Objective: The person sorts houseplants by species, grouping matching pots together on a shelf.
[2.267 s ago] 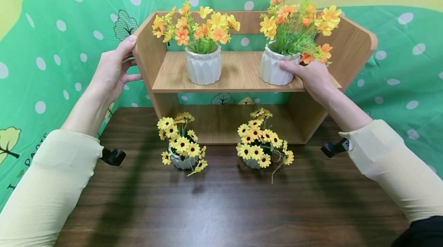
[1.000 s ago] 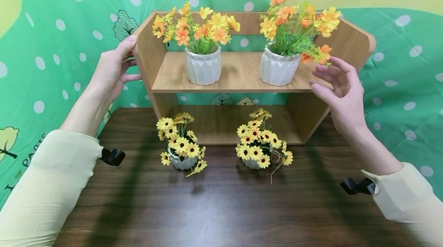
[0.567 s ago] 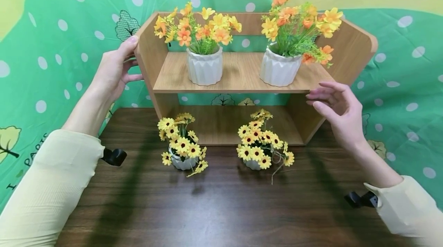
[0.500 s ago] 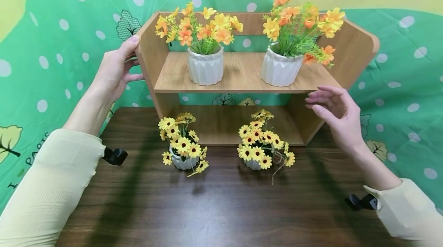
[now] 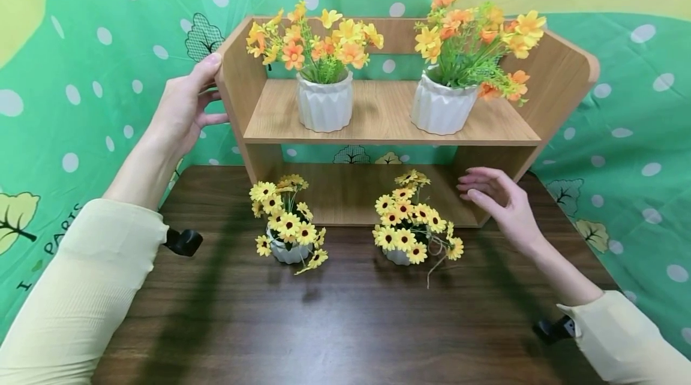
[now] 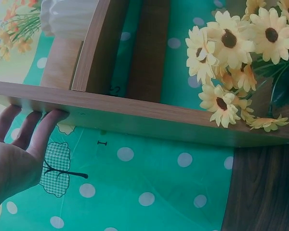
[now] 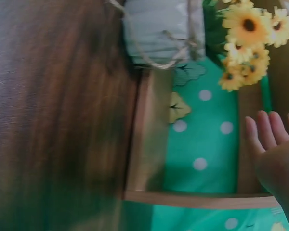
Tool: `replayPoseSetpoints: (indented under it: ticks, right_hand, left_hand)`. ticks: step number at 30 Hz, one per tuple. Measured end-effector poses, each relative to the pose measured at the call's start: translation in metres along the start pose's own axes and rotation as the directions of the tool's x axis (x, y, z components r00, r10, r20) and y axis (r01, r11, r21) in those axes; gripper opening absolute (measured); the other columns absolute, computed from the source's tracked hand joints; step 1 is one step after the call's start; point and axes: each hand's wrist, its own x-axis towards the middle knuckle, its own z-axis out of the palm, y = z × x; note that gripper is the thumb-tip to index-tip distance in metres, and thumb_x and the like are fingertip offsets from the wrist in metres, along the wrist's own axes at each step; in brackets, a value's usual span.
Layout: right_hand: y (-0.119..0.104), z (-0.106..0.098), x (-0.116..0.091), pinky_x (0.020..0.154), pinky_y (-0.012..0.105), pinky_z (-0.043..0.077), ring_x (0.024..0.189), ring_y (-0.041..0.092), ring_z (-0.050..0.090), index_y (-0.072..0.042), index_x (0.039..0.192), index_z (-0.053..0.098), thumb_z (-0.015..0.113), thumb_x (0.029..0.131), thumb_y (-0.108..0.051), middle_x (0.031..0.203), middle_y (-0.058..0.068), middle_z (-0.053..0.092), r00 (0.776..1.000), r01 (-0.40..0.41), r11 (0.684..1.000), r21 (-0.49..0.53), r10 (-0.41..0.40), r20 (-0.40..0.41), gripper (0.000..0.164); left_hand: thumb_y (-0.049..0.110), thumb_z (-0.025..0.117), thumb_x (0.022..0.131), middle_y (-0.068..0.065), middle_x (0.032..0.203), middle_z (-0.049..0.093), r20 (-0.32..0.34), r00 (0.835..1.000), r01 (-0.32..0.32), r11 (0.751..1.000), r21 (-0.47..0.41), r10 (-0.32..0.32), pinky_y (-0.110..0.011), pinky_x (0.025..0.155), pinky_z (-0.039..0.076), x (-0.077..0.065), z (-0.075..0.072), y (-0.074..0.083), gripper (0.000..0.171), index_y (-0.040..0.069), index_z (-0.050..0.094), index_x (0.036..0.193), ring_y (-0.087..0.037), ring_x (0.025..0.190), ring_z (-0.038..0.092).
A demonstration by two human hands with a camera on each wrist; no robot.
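Note:
My left hand rests its fingertips and thumb against the outer side and front edge of a two-tier wooden shelf; the left wrist view shows the fingers fairly straight on that panel. My right hand holds nothing, its fingers loosely bent in front of the shelf's lower right part. To its left stands a small pot of yellow daisy-like flowers; a twin pot of yellow flowers is farther left. On the upper tier sit two white ribbed pots of orange and yellow flowers, the right white pot slightly tilted in view.
The shelf stands at the back of a dark wooden table. Behind it hangs a green cloth with white dots and printed trees. A twine string is tied round the right small pot.
My right hand let go of the upper right white pot, drew back to the right, then came down beside the lower tier. The left hand stays at the shelf's side.

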Motion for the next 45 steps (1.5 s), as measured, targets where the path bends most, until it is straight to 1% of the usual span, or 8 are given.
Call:
replayPoseSetpoints:
  ticks: [7,17,23,29,31,34,38,45]
  right_hand:
    - [0.024,-0.001,-0.014,0.098,0.013,0.052,0.122,0.013,0.065,-0.002,0.146,0.050,0.058,0.101,0.001,0.134,0.001,0.067,0.985,-0.126,0.965,-0.232,0.150,0.089,0.046]
    - [0.044,-0.001,-0.024,0.104,0.018,0.052,0.129,0.014,0.062,0.005,0.151,0.040,0.060,0.099,0.004,0.141,0.000,0.061,0.954,-0.173,0.965,-0.197,0.214,0.209,0.055]
    - [0.052,0.004,-0.027,0.103,0.013,0.047,0.130,0.001,0.057,-0.004,0.155,0.041,0.066,0.094,0.003,0.148,0.013,0.056,0.936,-0.145,0.942,-0.302,0.230,0.267,0.066]
    - [0.055,0.014,-0.027,0.113,0.069,0.038,0.144,0.037,0.044,-0.017,0.158,0.038,0.081,0.084,-0.019,0.158,0.019,0.044,0.893,-0.218,0.854,-0.472,0.370,0.257,0.086]
    - [0.056,0.017,-0.028,0.110,0.076,0.036,0.143,0.046,0.042,-0.018,0.159,0.036,0.082,0.083,-0.024,0.158,0.019,0.045,0.880,-0.239,0.841,-0.486,0.399,0.259,0.089]
    - [0.060,0.023,-0.028,0.111,0.057,0.046,0.138,0.034,0.052,-0.018,0.158,0.037,0.082,0.083,-0.023,0.154,0.014,0.050,0.876,-0.229,0.854,-0.467,0.390,0.283,0.088]
    - [0.068,0.030,-0.030,0.106,0.023,0.047,0.130,0.004,0.057,-0.011,0.156,0.040,0.079,0.086,-0.009,0.149,0.002,0.055,0.891,-0.171,0.927,-0.334,0.290,0.349,0.080]
    - [0.072,0.041,-0.034,0.104,0.012,0.046,0.127,-0.008,0.055,0.008,0.152,0.035,0.074,0.086,0.008,0.141,-0.024,0.054,0.903,-0.170,0.975,-0.145,0.213,0.373,0.077]
  left_hand:
    - [0.049,0.072,0.092,-0.007,0.144,0.054,-0.001,1.000,0.001,1.000,-0.002,-0.001,-0.028,0.070,0.065,0.000,0.000,-0.001,0.064,0.016,0.056,0.145,-0.023,0.126,0.056]
    - [0.049,0.071,0.092,-0.007,0.144,0.054,-0.004,1.000,0.002,1.000,0.000,-0.002,-0.028,0.070,0.065,0.002,0.000,-0.002,0.064,0.016,0.057,0.145,-0.023,0.126,0.056]
    - [0.050,0.071,0.093,-0.007,0.144,0.054,0.001,1.000,-0.001,1.000,0.006,0.001,-0.028,0.070,0.065,0.002,0.000,-0.002,0.064,0.016,0.056,0.146,-0.024,0.126,0.056]
    - [0.050,0.071,0.092,-0.007,0.145,0.054,-0.004,1.000,-0.002,1.000,0.004,0.002,-0.028,0.069,0.065,0.001,0.001,-0.001,0.064,0.016,0.057,0.145,-0.023,0.127,0.055]
    - [0.050,0.072,0.092,-0.007,0.145,0.054,-0.004,1.000,-0.001,1.000,0.004,0.001,-0.027,0.069,0.065,0.001,0.001,-0.001,0.065,0.016,0.057,0.145,-0.023,0.127,0.055]
    - [0.050,0.072,0.092,-0.007,0.145,0.054,-0.003,1.000,-0.001,1.000,0.004,0.001,-0.027,0.069,0.065,0.001,0.002,0.000,0.065,0.016,0.057,0.145,-0.023,0.127,0.055]
    - [0.049,0.071,0.092,-0.007,0.144,0.054,-0.001,1.000,-0.004,1.000,0.002,0.004,-0.028,0.069,0.065,0.001,0.002,0.000,0.064,0.016,0.057,0.145,-0.023,0.127,0.055]
    - [0.050,0.070,0.093,-0.007,0.145,0.053,-0.001,1.000,-0.006,1.000,0.016,0.006,-0.027,0.069,0.065,0.000,0.002,0.000,0.065,0.016,0.056,0.146,-0.024,0.126,0.055]
